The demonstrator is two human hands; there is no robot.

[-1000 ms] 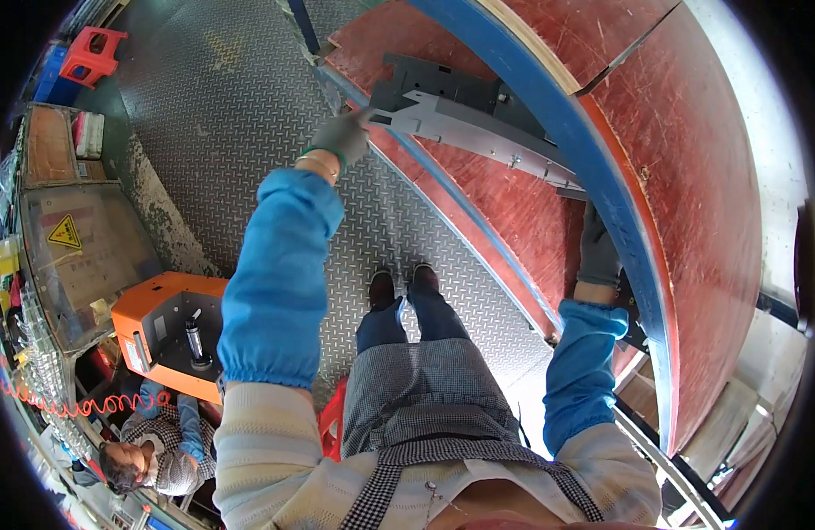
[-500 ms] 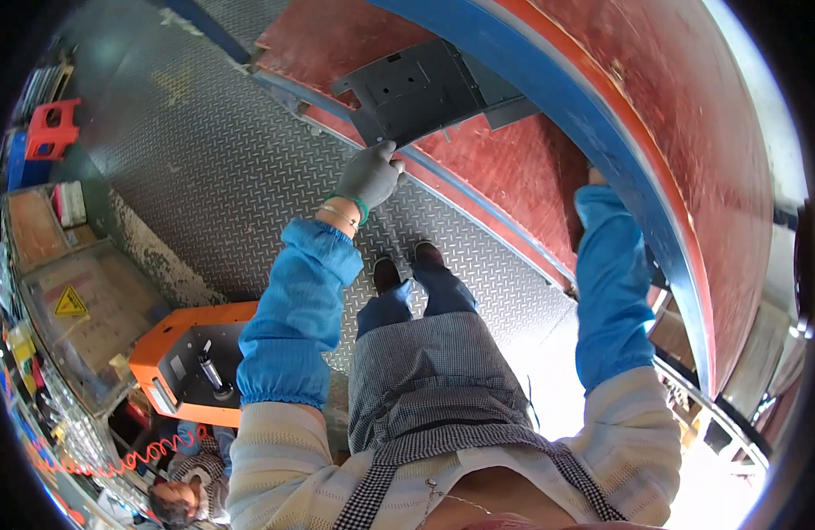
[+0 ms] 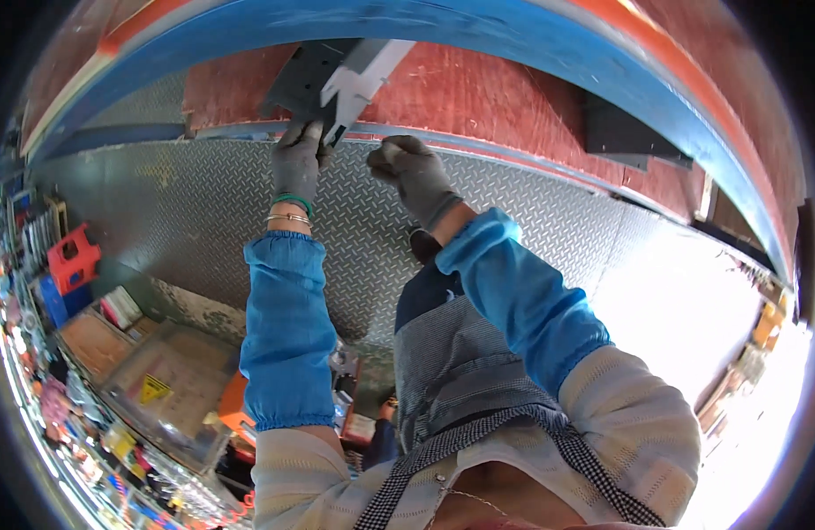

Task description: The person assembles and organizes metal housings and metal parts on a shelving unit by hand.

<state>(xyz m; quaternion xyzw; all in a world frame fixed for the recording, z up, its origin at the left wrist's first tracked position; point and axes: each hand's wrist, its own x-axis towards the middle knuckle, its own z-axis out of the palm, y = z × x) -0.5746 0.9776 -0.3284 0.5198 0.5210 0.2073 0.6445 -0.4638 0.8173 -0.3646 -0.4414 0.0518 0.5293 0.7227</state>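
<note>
A dark grey bent sheet-metal panel (image 3: 303, 78) with small holes and a lighter flange lies tilted over the red shelf board (image 3: 478, 93). My left hand (image 3: 297, 163), in a grey glove, is closed on its near edge, thumb on top. To the right of the panel, apart from it, my right hand (image 3: 415, 178) hangs in front of the shelf's metal edge. Its gloved fingers are curled together, and whatever they may hold cannot be made out. A second dark metal piece (image 3: 626, 132) rests farther right on the shelf.
A blue curved beam (image 3: 407, 22) crosses above the shelf. Below lies the patterned metal floor (image 3: 222, 203). At the left are a red plastic stool (image 3: 74, 258), a box with a yellow warning sign (image 3: 154, 389) and part of an orange machine (image 3: 234, 402).
My view has turned to the right. The panel now tilts differently in my left hand. My right hand has come out from behind the blue beam to beside the left.
</note>
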